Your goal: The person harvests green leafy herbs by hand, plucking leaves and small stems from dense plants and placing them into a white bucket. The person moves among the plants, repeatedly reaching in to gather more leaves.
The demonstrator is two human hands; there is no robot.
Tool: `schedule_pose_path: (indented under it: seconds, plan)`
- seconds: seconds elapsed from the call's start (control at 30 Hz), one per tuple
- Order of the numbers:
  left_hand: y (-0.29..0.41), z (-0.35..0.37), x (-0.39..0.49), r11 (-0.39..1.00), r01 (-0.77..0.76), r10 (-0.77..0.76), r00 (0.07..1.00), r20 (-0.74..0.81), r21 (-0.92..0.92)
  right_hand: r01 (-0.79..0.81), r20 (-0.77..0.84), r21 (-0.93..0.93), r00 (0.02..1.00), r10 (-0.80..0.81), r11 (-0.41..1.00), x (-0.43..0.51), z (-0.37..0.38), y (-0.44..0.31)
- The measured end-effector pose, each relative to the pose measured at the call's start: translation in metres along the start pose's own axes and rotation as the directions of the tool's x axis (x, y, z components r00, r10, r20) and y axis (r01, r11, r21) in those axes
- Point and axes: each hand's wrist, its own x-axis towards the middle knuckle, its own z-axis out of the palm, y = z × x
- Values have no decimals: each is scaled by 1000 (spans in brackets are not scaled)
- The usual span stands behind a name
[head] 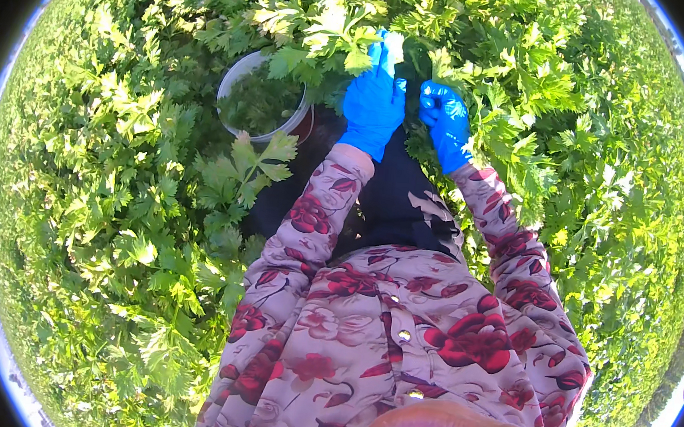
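Note:
My left hand (376, 105), in a blue disposable glove, reaches in among leafy celery-like plants (332, 32). Its fingers point away from me, close together, and sunlit leaves partly cover their tips. Whether it grips a stem cannot be made out. Just to its right, my right hand (446, 116) wears a matching glove and has its fingers curled in; nothing shows in them. A gap of dark shade separates the two hands. Left of my left hand stands a round bucket (227, 84) with a whitish rim and green leafy bits inside.
Dense green foliage (108, 195) surrounds me on all sides, up to the bright field edge. A leafy sprig (255, 161) sticks up just in front of the bucket. Something dark red (306, 127) shows beside the bucket. My dark trousers (397, 200) are between the plants.

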Motion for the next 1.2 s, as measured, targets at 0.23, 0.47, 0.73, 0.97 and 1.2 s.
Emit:
schedule_pose_path:
  seconds: [0.23,0.47,0.73,0.97,1.2]
  plan:
    - [-3,-20,-49,950,-25,-9,994,-107,-310,401,290,-3,877,-383,916,-89,67,-53]
    - [-10,-39,-111,998,20,-23,999,-48,-65,694,707,-689,707,-21,208,23,178,33]
    - [15,-92,-102,949,272,-246,955,166,-160,640,694,-714,700,167,284,85,135,85]
    - [37,-166,-127,734,492,-430,870,239,-468,693,768,-551,639,-44,464,81,140,94]
    - [27,-210,-174,84,900,-777,327,537,-427,306,562,-278,821,-105,911,56,144,68]
